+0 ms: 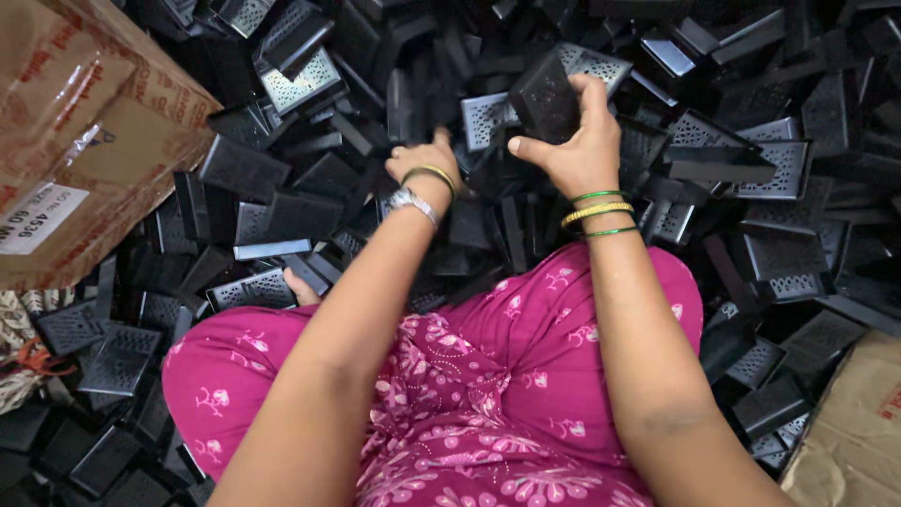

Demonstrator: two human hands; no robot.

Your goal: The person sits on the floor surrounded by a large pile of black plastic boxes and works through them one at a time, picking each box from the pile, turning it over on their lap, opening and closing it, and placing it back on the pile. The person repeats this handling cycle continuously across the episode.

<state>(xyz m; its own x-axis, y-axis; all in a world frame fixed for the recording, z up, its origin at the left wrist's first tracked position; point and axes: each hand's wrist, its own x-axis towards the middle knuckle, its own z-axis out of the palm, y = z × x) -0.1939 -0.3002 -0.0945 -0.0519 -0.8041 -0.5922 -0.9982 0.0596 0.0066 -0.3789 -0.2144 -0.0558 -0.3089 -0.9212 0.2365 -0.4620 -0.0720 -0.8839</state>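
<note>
Right hand grip: the right hand [577,141] is closed around a black perforated plastic piece [544,99], thumb on the near edge, fingers wrapped over the far side, lifting it just above the heap.
Held piece: small, flat and box-like with a grid of holes; it looks light and stiff, with smooth plastic faces that may be a little slippery, so the solid rim is the safest place to hold.
Left hand grip: the left hand [424,160], beside and below the right, reaches into the heap; its fingertips are buried, so I cannot tell whether it holds anything.
Around the grip: a deep heap of identical black pieces [310,84] on every side.
Nearer the body: pink patterned clothing [488,376] over folded legs.
Farther out: a cardboard box [84,131] to the left, another cardboard box corner [859,432] at lower right.
</note>
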